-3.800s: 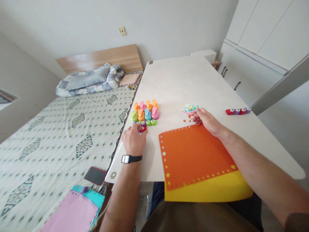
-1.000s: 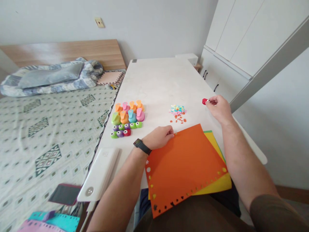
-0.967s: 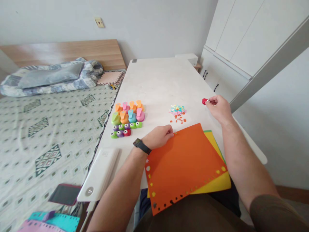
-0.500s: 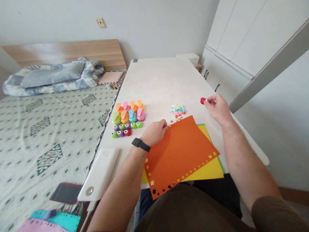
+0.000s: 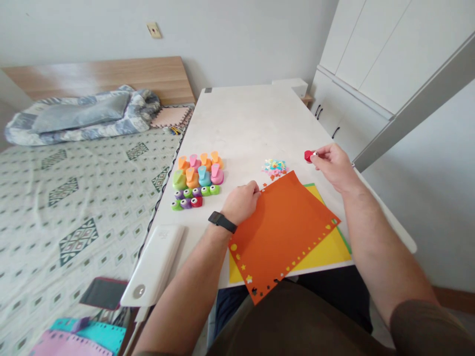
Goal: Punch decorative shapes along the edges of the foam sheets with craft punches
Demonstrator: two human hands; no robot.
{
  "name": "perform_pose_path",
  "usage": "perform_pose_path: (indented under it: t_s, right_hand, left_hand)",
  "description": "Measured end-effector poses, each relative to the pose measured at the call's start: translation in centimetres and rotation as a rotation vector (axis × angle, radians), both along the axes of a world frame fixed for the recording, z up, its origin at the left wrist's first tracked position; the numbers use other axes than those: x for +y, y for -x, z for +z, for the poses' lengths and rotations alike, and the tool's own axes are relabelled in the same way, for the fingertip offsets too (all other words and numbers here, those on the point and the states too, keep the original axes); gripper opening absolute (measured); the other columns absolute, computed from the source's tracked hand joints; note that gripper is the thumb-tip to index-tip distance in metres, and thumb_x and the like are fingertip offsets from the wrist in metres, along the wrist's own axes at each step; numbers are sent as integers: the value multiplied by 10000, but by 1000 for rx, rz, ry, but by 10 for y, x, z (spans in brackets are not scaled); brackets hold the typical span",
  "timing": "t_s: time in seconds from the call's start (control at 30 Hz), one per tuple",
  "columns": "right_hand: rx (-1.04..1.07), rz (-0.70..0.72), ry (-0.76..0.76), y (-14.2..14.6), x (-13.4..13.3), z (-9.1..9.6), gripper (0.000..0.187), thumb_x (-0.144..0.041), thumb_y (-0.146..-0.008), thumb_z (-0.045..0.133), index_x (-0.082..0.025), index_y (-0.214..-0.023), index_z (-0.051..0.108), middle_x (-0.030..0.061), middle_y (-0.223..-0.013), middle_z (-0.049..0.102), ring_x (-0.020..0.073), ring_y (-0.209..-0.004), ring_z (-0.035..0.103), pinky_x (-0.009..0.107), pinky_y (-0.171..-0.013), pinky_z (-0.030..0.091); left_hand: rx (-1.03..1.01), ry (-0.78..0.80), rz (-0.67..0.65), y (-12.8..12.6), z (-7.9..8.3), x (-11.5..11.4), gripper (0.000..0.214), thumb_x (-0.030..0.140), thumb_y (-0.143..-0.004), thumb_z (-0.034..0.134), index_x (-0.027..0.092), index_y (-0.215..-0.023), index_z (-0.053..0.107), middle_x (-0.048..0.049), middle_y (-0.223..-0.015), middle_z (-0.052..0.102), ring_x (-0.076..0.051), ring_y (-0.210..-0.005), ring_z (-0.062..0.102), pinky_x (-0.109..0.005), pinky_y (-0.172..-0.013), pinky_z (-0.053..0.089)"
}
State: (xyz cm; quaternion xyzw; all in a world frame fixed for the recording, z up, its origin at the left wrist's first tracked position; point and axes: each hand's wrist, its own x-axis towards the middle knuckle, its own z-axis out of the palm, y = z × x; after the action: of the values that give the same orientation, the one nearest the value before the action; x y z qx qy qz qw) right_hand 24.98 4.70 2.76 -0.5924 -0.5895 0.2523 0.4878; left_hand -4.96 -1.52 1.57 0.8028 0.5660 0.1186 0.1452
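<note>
My left hand pinches the upper left edge of an orange sheet of paper, which has small shapes punched along its edges. Beneath it on the table lie a yellow sheet and a green one, of which only an edge shows. My right hand grips a small red craft punch with a white top, held by the fingertips over the right side of the table. Between the hands, beyond the orange sheet, is a pile of small punched paper pieces in yellow, blue, pink and orange.
Colourful craft punches stand in rows at the left of the white table. A long white device with a cable lies at the table's left edge. Punched blue and pink sheets and a dark tablet-like object lie lower left.
The orange sheet has turned a little and shifted right at its near end, with my left hand moving slightly right. The red punch in my right hand has moved slightly left.
</note>
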Motion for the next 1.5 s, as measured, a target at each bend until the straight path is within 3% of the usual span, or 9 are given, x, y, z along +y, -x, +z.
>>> perform_pose_path:
  t_s: [0.13,0.3,0.53,0.67,0.77,1.0,1.27,1.5]
  right_hand:
    - [132,107,40,2,-5,7,360,-405,-735,799,-222,-966,591,59,-945,714,211,-846,677,356,-715,554]
    - [240,359,125,14,-17,17,549,-362,-663,875,-221,-1152,670,72,-1086,710,231,-960,685,419,-877,572]
    - [93,667,194,49,-27,27,444,-294,-732,825,-251,-1157,705,63,-1091,736,248,-987,684,455,-951,549]
    - [-204,722,154,62,-25,34,417,-242,-760,771,-302,-1169,715,29,-1094,743,222,-894,680,418,-887,550]
    - [-314,762,146,67,-23,35,418,-247,-773,751,-313,-1184,712,20,-1124,742,222,-939,681,400,-907,527]
    - [-333,811,172,67,-21,24,449,-231,-781,732,-275,-1226,693,44,-1214,713,224,-1045,679,377,-949,510]
    - [-427,859,148,70,-28,22,436,-209,-806,722,-258,-1238,681,50,-1155,730,230,-1067,674,391,-996,485]
    - [-379,863,178,68,-29,11,462,-270,-840,717,-267,-1296,645,62,-1233,715,234,-1133,672,403,-1028,495]
  left_hand:
    - [-87,17,-27,-2,1,0,153,291,-973,508,206,-964,635,-68,-894,741,-215,-838,688,-295,-705,456]
    - [-212,32,-83,0,5,1,188,288,-961,518,192,-937,678,-58,-895,751,-189,-798,676,-283,-681,450]
    - [-281,75,-134,8,16,2,238,309,-959,509,197,-973,718,-36,-914,764,-166,-807,678,-258,-684,461]
    - [-299,90,-156,9,18,2,251,324,-956,510,196,-967,725,-28,-868,755,-158,-770,662,-253,-680,461]
    - [-321,82,-172,9,17,2,259,331,-957,506,193,-962,725,-23,-829,743,-148,-727,641,-250,-672,454]
    - [-349,50,-182,9,14,4,255,326,-950,514,172,-929,717,-29,-787,723,-138,-678,610,-241,-624,422]
    - [-363,21,-174,7,12,3,237,298,-947,518,170,-930,717,-22,-782,719,-130,-671,610,-244,-632,421]
    - [-363,7,-192,6,8,2,213,262,-940,517,167,-919,707,-31,-799,724,-134,-690,623,-248,-656,436]
